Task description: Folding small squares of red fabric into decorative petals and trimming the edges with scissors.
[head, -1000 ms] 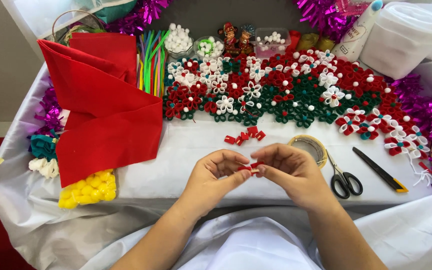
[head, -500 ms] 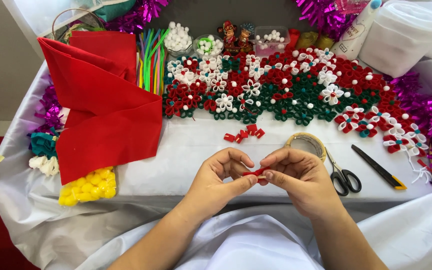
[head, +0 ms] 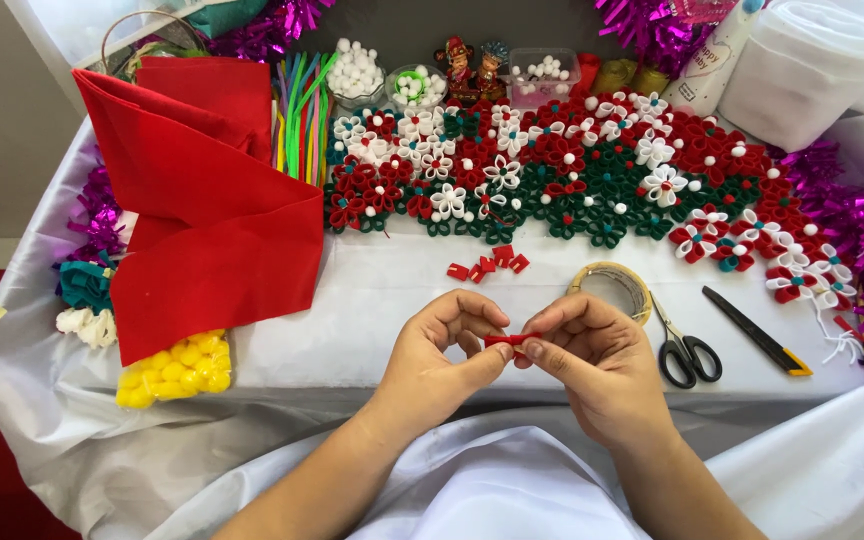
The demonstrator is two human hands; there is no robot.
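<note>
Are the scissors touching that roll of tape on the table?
Touching, it seems: in the head view the scissors' blade tips run up against the tape roll's right rim, with no gap visible between them.

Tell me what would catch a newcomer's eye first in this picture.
The wide spread of red, white and green fabric flowers across the back of the table. Then the big red felt sheet at the left, and in front the left hand and right hand pinching a small red piece together.
</note>
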